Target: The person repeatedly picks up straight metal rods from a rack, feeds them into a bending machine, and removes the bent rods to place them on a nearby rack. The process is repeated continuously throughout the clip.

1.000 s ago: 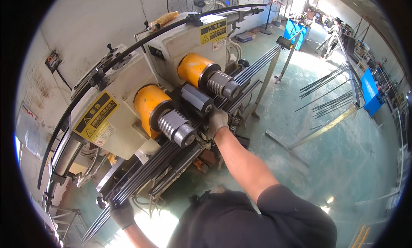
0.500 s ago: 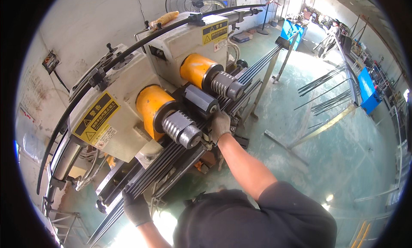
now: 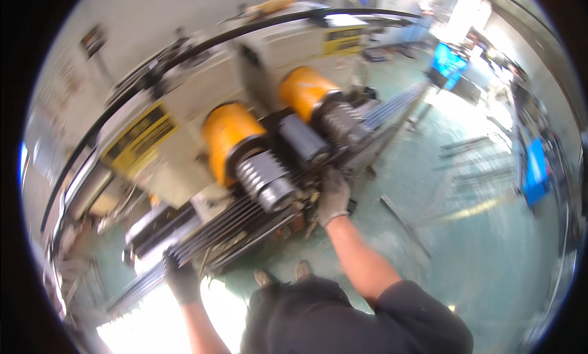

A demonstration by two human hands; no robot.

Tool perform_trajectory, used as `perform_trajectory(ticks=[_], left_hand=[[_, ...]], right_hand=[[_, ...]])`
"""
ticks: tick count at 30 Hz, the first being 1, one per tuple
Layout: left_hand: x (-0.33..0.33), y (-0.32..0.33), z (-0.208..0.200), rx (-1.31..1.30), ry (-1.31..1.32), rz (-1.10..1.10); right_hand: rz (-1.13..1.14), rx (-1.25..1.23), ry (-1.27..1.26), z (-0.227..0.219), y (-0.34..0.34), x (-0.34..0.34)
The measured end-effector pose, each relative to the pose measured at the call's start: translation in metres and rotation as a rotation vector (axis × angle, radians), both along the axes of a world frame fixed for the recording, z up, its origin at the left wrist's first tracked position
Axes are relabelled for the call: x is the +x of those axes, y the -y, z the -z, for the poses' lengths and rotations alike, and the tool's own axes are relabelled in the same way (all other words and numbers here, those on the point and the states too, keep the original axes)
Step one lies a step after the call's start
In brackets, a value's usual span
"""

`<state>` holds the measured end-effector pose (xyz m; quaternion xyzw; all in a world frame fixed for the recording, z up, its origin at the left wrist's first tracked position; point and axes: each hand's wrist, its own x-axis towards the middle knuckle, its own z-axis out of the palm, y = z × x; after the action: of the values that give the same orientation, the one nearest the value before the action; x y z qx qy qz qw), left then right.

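Several long, thin metal rods (image 3: 211,234) run side by side along the front of a machine and pass under its rollers. My left hand (image 3: 182,282), in a dark grey glove, is closed on the rods near their left end. My right hand (image 3: 334,196), in a lighter grey glove, touches the front of the machine just below a grey block (image 3: 304,138); motion smear and machine parts hide its fingertips. On either side of that block, a grooved steel roller (image 3: 264,177) and a second grooved roller (image 3: 344,126) stick out from orange housings (image 3: 233,136).
The pale machine body (image 3: 177,182) carries yellow warning labels, and a curved black bar (image 3: 202,46) arches over it. To the right, more rods (image 3: 484,170) lie on a rack beside a blue panel (image 3: 535,170). A loose metal bar (image 3: 405,226) lies on the green floor.
The view has swung and blurred, and my feet now show. Both hands remain at the rods and machine; my right hand is slightly lower against the block.
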<state>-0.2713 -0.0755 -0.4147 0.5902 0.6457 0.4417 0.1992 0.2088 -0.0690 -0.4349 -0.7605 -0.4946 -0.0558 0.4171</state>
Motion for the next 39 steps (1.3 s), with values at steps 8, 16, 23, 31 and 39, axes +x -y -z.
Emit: perform_trajectory(ticks=[8, 16, 23, 31, 39], left_hand=[[-0.014, 0.005, -0.025, -0.135, 1.661, 0.097], [-0.258, 0.038, -0.008, 0.188, 1.302, -0.066], [-0.465, 0.059, 0.003, 0.270, 1.584, -0.407], [-0.458, 0.079, 0.005, 0.107, 0.434, -0.169], [-0.449, 0.092, -0.029, -0.085, 0.028, -0.204]], right_hand=[[0.063, 0.161, -1.298, 0.083, 0.060, 0.005], [0.137, -1.011, -0.512, 0.266, 0.229, -0.032], [-0.631, -1.610, 0.439, 0.364, 0.306, -0.086], [-0.751, -1.433, 0.760, 0.320, 0.273, -0.129], [-0.778, -1.517, 0.745, 0.373, 0.236, -0.111]])
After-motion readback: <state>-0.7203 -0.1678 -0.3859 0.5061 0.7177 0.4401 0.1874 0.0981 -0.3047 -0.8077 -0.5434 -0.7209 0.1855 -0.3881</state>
